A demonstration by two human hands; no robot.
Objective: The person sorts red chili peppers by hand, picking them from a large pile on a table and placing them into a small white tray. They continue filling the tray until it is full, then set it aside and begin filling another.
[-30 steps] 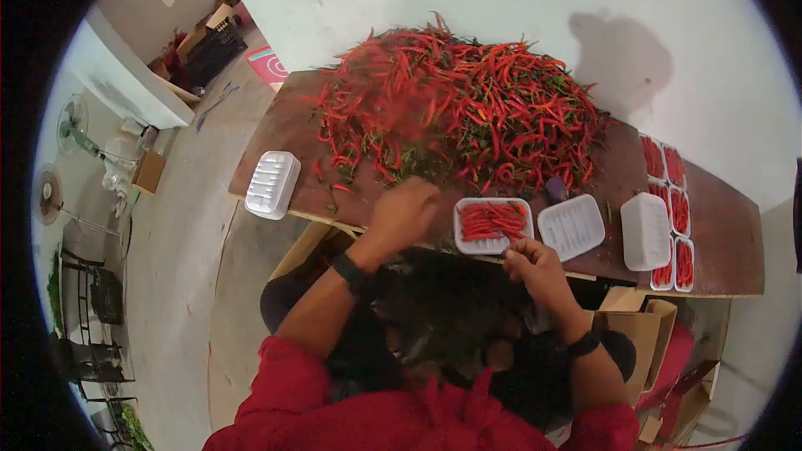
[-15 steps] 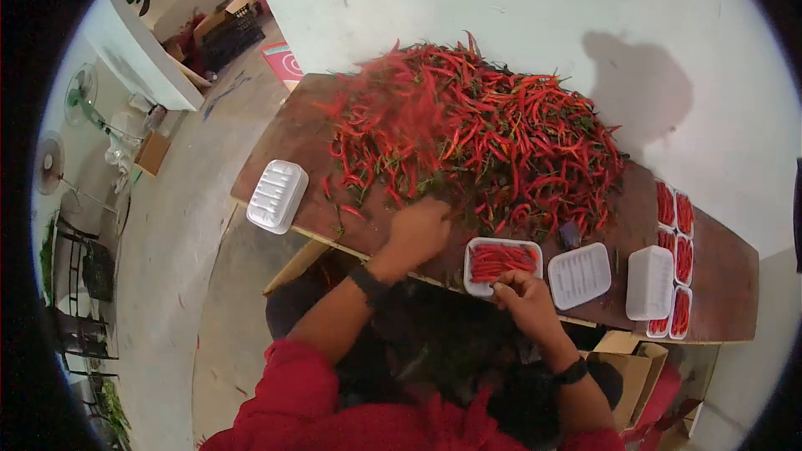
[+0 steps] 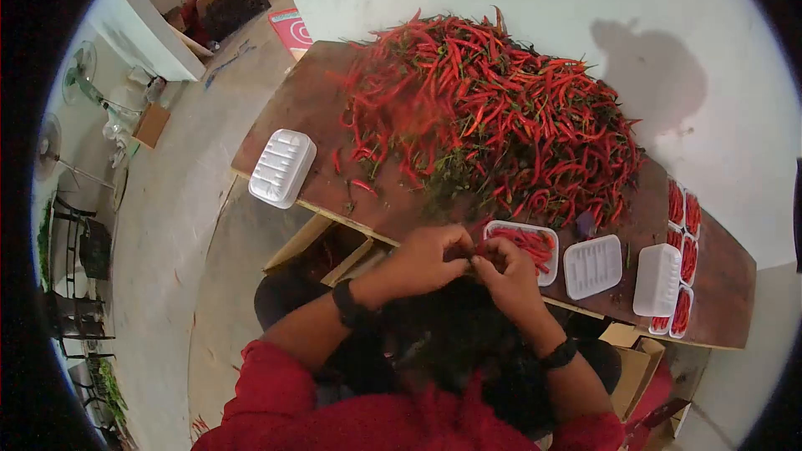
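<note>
My left hand and my right hand meet at the table's front edge, fingertips pinched together. Between them a bit of red chili pepper shows, mostly covered by the fingers. Just behind my right hand sits a white plastic tray with red chili peppers lying in it. Beyond both hands rises a large heap of red chilies with green stems. An unfilled white tray lies to the right of the one being used.
Upside-down white trays stand at the table's left edge, and a stack of white trays at the right. Several filled chili trays line the right end of the brown table. An open cardboard box is below.
My left hand has moved right and toward me from the heap's front edge. My right hand has left the chili tray, and the two hands now meet. The view has shifted slightly.
</note>
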